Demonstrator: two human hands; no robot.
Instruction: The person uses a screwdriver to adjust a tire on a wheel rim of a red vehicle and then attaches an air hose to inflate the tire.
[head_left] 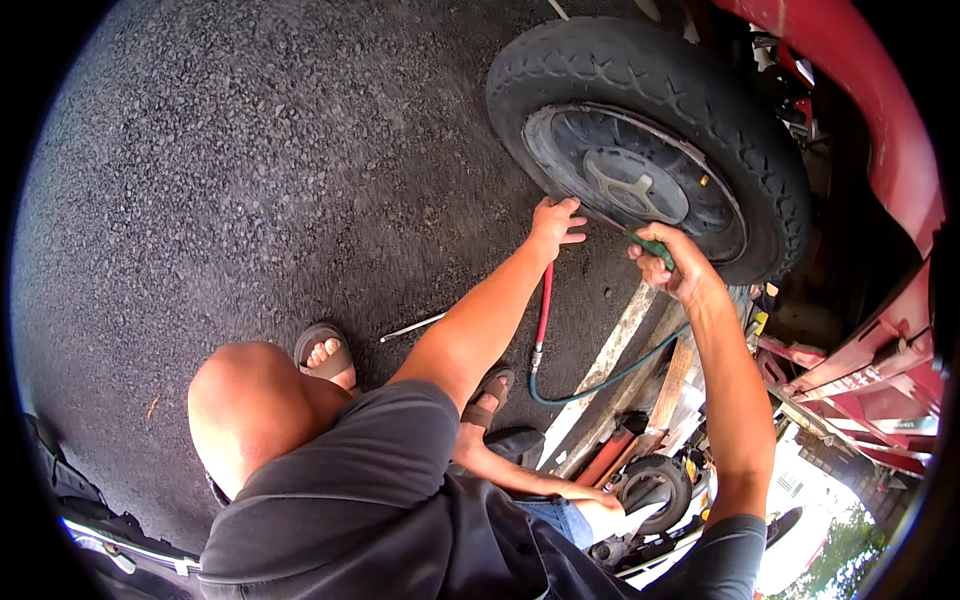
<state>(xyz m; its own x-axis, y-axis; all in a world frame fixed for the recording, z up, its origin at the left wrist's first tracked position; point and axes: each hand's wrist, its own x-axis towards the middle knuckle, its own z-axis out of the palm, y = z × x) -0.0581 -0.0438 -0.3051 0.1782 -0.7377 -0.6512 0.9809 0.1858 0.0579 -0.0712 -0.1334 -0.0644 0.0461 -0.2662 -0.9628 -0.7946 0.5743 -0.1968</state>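
Note:
A black tyre [655,75] with a dark rim [690,160] stands at the upper right, tilted in the view. In its centre is a grey hub [635,185]. My right hand [680,265] is closed around the green handle of a screwdriver [655,250]. Its metal shaft points left, along the near edge of the rim. My left hand [556,225] is by the tyre's lower left edge, close to the shaft's far end. Its fingers are stretched apart. Whether its thumb touches the shaft or the tyre is unclear. A red hose [546,295] runs down from just below that hand.
The red hose joins a green hose [600,390] that curves right. A thin metal rod [412,327] lies on the asphalt [250,180] near my sandalled foot [325,355]. Wooden planks [672,385] and a small wheel [655,492] are lower right. Red vehicle bodywork [870,80] overhangs the right.

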